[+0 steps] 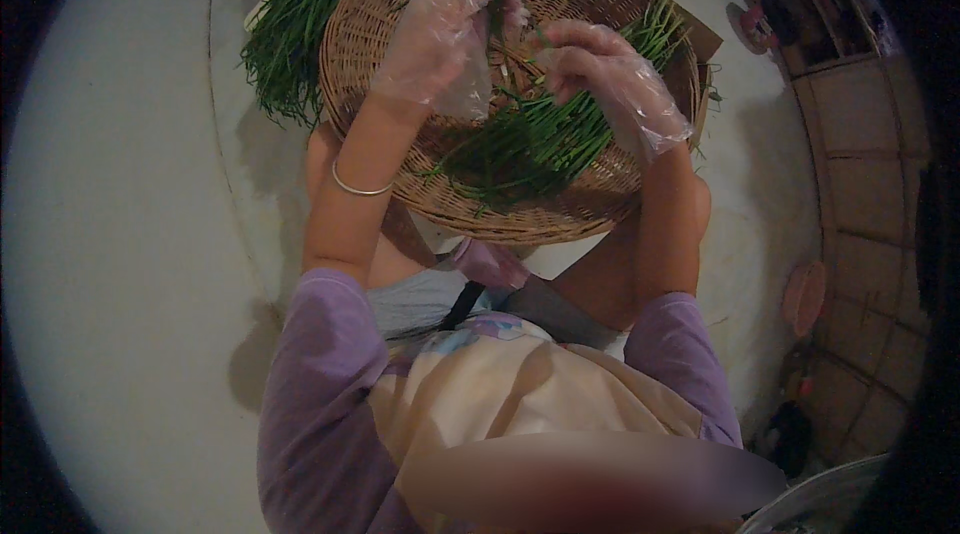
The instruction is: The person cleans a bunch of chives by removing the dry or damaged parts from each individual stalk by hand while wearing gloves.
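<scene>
My left hand (461,31), in a clear plastic glove, pinches a few thin green stalks above a round wicker basket (495,222). To its right, my right hand (600,76), gloved the same way, hovers over the basket with its fingers curled near a thin stalk; whether it grips anything cannot be told. Below both hands, a bunch of long green stalks, apparently chives (536,140), lies in the basket. More of the same greens (307,31) hang in a thick bundle outside the basket's upper left rim.
A cardboard piece (697,35) stands at the basket's right rim. The basket rests over my lap. On the pale floor (135,196) at right lie a pink round object (804,299) and dark items beside a tiled surface (862,196). A rounded rim (817,489) shows at lower right.
</scene>
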Tool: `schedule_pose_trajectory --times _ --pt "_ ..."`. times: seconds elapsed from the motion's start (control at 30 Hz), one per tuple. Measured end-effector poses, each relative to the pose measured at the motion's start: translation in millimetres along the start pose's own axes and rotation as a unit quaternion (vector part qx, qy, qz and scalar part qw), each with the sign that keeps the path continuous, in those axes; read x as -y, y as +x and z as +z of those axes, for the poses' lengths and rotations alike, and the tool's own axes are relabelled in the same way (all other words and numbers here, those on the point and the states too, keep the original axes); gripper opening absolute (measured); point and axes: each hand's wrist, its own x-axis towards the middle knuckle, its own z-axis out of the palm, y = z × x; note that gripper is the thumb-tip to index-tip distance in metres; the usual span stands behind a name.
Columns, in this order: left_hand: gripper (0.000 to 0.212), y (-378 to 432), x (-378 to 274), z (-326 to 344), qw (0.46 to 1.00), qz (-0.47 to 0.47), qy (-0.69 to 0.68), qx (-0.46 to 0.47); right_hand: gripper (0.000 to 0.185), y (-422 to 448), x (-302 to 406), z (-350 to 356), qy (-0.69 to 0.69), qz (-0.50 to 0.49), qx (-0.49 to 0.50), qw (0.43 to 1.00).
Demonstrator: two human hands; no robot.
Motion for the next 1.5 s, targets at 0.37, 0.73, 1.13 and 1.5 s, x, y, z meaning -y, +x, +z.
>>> schedule_pose_trajectory --times 0.37,0.73,1.13,1.5 --pt "0.029 -7 -4 -4 0.995 0.046 0.076 -0.048 0.011 6 -14 -22 -0.163 -0.090 0.050 0.981" --pt "0.026 -15 -17 37 0.959 -0.071 0.274 -0.031 0.034 -27 34 -91 -0.312 -0.187 -0.335 0.869" --pt "0.020 -21 -11 35 0.686 0.224 0.687 0.086 0.018 -9 37 -11 -0.148 -0.144 -0.155 0.966" --pt "0.024 -23 -13 36 0.698 0.200 0.686 0.037 0.022 -1 19 -135 -0.045 -0.267 -0.374 0.887"
